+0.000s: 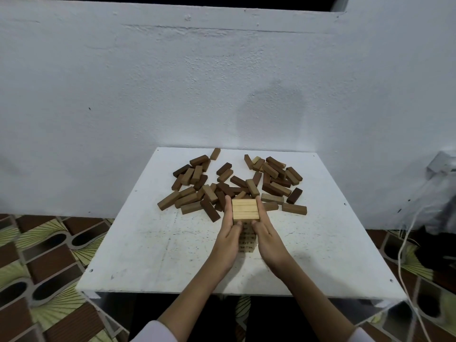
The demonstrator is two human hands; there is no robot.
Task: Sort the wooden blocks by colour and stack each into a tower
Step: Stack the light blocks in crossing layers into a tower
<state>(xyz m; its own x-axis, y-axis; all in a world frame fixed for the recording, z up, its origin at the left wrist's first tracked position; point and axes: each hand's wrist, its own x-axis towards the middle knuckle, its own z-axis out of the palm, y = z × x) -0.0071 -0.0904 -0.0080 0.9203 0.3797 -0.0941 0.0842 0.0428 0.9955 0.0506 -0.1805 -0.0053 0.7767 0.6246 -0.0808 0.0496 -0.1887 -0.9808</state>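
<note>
Pale-wood tower (245, 210) upright, top blocks running left-right, between both hands.

A white table (153, 255) stands against a white wall (172, 82). A patterned floor (44, 255) lies at eight o'clock. A cord (404, 262) hangs at four o'clock

tower (245, 210) lower layers: hidden behind both hands | forearms: cut off (bottom edge) | side markings: blurred

Dark printed marks show on the pale tower (246, 239) side (too small and blurred to read).
</note>
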